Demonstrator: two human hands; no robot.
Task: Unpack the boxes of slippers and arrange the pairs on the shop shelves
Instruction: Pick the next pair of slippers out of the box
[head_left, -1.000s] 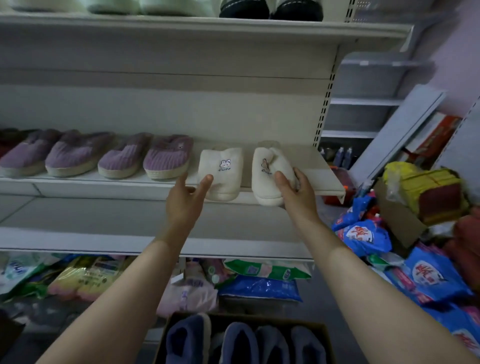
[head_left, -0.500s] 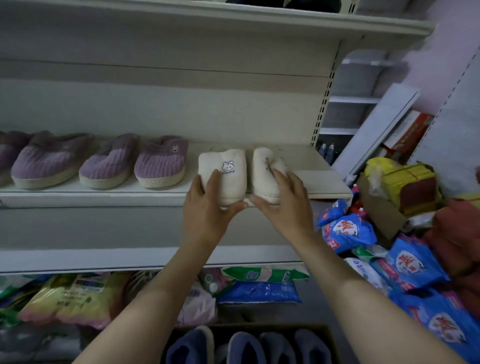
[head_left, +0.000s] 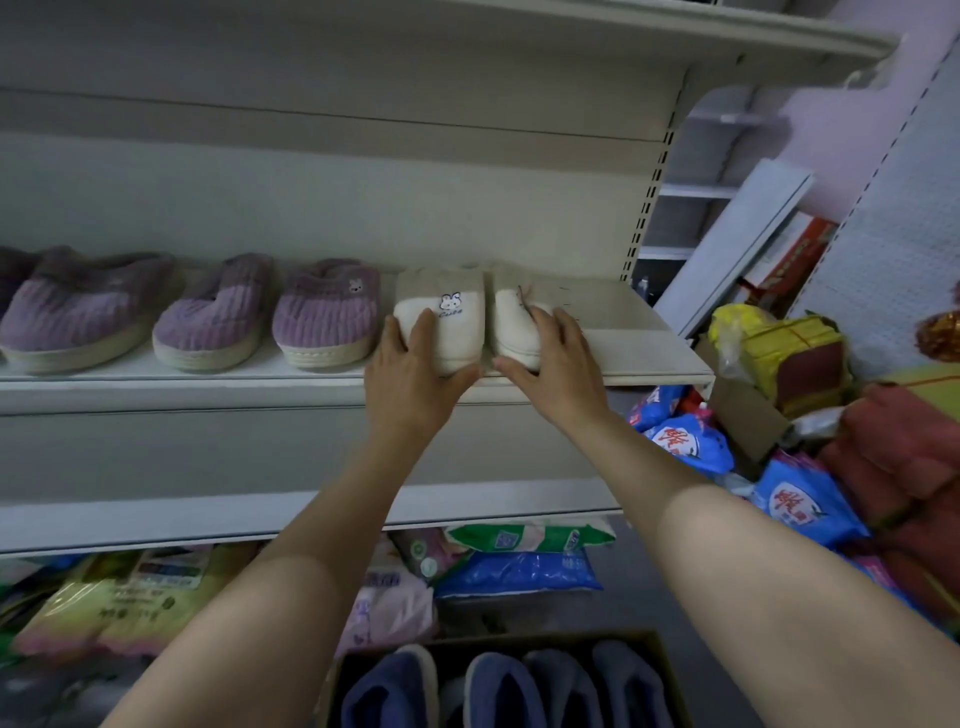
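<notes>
Both hands have slid further onto the cream pair since a second ago, when the left one hovered short of its slipper and the right only touched the toe of the other; the two slippers now sit closer together and squarer on the shelf (head_left: 644, 358).

Left hand (head_left: 410, 374) lies over the toe of the left cream slipper (head_left: 447, 317), fingers spread fairly straight along its near side and thumb reaching under the front edge, so the grip is loose, more a press than a clasp. Right hand (head_left: 550, 364) covers the toe of the right cream slipper (head_left: 511, 322) in the same flat way, fingers extended over the top and thumb along the front. The left cream slipper shows a small rabbit patch (with tiny lettering under it, too small to read).

The pair stands toes outward near the front lip of the middle shelf, just beside the purple slippers (head_left: 324, 317), which run in a row off to the left. Right of the pair the shelf board is bare to its end.

Below, at the bottom edge, a cardboard box (head_left: 670, 675) holds blue slippers (head_left: 498, 691) packed side by side. Blue packets (head_left: 691, 441) and other bagged goods are heaped on the floor to the right and under the lowest shelf.
</notes>
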